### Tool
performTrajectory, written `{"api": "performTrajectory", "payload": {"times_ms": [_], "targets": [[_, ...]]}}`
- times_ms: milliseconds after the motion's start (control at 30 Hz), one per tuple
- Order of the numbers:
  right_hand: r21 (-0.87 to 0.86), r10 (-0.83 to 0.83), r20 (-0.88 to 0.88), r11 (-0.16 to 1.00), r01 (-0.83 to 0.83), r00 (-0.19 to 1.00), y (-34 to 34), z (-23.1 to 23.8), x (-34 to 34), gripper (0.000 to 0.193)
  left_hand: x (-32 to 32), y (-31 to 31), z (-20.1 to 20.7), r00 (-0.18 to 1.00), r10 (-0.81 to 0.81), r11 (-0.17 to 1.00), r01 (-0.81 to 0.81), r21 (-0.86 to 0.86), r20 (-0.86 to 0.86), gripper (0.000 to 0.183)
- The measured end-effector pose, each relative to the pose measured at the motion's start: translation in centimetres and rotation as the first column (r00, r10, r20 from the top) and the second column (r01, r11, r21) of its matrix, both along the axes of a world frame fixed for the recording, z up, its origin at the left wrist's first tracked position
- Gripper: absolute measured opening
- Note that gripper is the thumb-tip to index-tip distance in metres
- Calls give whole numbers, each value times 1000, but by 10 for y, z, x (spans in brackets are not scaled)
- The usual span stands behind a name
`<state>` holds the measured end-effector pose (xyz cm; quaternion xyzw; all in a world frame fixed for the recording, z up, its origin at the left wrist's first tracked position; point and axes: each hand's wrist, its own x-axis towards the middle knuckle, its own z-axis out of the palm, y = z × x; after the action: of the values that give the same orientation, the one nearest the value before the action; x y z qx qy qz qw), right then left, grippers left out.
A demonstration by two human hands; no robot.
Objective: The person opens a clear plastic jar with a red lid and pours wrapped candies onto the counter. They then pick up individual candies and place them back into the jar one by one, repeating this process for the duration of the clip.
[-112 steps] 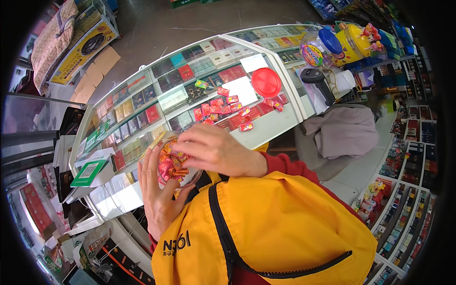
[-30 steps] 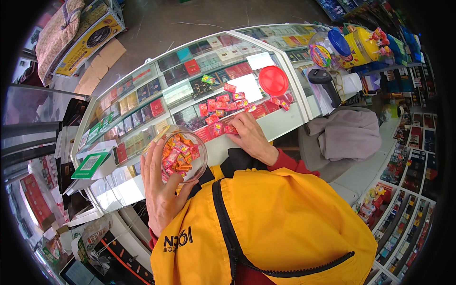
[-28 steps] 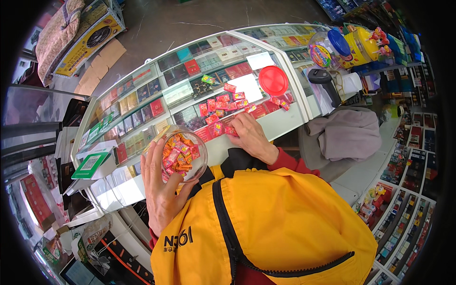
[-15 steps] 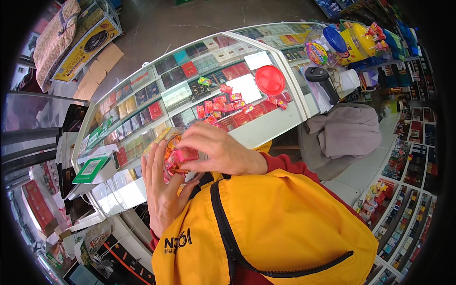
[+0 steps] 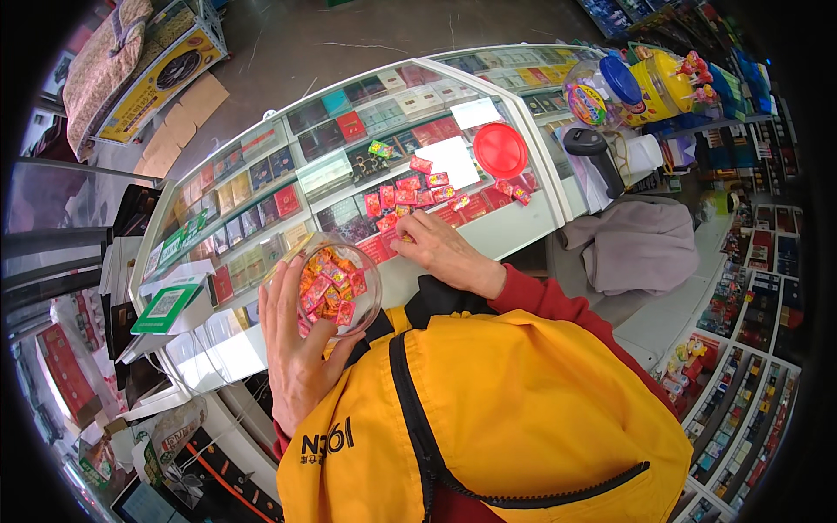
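Observation:
My left hand [image 5: 295, 353] is wrapped round a clear plastic jar [image 5: 376, 292], tilted so its open mouth faces up. Inside it lie small wrapped candies [image 5: 330, 288] in red, pink and orange. My right hand [image 5: 440, 253] rests at the near edge of the glass counter, fingers pinched on a small wrapped candy [image 5: 407, 237], mostly hidden by the fingertips. Just beyond it, several red wrapped candies [image 5: 408, 184] are scattered on the glass. One green wrapped candy [image 5: 380, 149] lies farther off. A round red lid [image 5: 500, 150] sits to the right of them.
The glass display counter [image 5: 514, 228] holds rows of boxes under its top. At its left end stands a green code sign [image 5: 166, 307]. To the right are a black handheld scanner [image 5: 595, 159], a blue-lidded jar [image 5: 619, 80], a yellow jar [image 5: 658, 83] and a chair with grey cloth [image 5: 641, 244].
My right hand has moved from the jar's mouth rightward and away from me, down to the scattered candies on the counter. The left hand keeps its hold on the jar.

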<state>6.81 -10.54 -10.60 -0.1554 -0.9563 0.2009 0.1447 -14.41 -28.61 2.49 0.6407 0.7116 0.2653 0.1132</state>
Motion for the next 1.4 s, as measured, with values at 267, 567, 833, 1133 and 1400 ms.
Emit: {"api": "performTrajectory", "payload": {"times_ms": [267,567,833,1133,1400], "targets": [[-45,-79,29,996,81,996,10,-1,28,20,3,1,0,1000,-1,1000,1,1,18,31],[-33,-256,53,966,258,965,66,3,62,24,4,4,0,1000,-4,1000,4,0,16,33],[-20,-387,102,920,390,917,50,-4,69,22,3,-1,-1,1000,7,1000,-6,-30,29,32],[-457,-431,-94,819,346,897,20,60,30,25,3,2,1,1000,-25,1000,25,-1,-14,37],[-521,-139,-436,845,-123,889,-28,93,-53,31,9,2,0,1000,-6,1000,6,-6,19,31]]}}
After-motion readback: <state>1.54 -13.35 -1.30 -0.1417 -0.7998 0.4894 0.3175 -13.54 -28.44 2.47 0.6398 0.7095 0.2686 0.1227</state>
